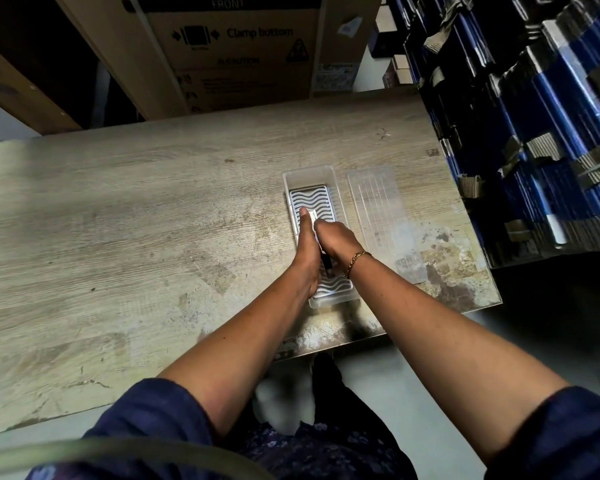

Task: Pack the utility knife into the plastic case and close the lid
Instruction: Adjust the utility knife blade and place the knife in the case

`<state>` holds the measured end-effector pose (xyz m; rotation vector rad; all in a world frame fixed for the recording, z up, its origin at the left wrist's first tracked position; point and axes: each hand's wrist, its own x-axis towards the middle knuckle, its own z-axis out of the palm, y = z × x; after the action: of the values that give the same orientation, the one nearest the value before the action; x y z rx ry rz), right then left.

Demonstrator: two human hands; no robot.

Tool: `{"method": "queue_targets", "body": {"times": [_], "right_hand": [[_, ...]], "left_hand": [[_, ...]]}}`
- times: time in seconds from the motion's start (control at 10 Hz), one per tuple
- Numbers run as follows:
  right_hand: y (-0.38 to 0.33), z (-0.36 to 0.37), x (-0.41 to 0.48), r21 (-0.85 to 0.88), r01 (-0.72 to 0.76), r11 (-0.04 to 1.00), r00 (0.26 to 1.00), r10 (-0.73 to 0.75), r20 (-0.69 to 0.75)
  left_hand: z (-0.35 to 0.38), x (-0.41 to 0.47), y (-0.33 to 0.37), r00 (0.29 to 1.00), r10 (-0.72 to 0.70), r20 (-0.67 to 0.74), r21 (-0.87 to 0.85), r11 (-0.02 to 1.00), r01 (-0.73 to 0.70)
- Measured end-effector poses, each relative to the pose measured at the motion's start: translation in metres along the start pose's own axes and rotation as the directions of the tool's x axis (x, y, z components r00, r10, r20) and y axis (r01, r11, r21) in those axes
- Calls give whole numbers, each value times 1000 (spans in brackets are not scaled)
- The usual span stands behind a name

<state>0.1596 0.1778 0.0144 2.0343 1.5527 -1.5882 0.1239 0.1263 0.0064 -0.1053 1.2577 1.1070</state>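
Note:
A clear plastic case (308, 174) lies lengthwise on the table's right part, with a white wavy-slotted insert inside. Its clear lid (378, 209) rests flat on the table just to the right of it. Both my hands are over the middle of the case and hold the utility knife (327, 265) between them. My left hand (307, 249) grips it from the left, its thumb stretched along the pale front end. My right hand (336, 239), with a gold chain at the wrist, closes over it from the right. Only the knife's pale tip and dark rear end show.
The worn wooden table (153, 220) ends close to the case's near end, at the front right. Large cardboard boxes (229, 46) stand behind the table. Stacks of dark blue flat cartons (534, 133) rise along the table's right side.

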Motion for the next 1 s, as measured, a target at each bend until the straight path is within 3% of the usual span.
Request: {"method": "queue_targets", "body": {"times": [0.4,0.7,1.0], "right_hand": [[6,-5,7,50,3,999,1000,-4,13],[16,-8,14,123,18,992,998,-25,55],[23,-18,13,66,127,990,991,-130,35]], "left_hand": [[2,-2,-7,993,-62,-102,-32,998,58],[4,-10,-1,992,45,-118,155,988,-26],[-1,-9,-1,991,-8,-136,129,991,26]]}}
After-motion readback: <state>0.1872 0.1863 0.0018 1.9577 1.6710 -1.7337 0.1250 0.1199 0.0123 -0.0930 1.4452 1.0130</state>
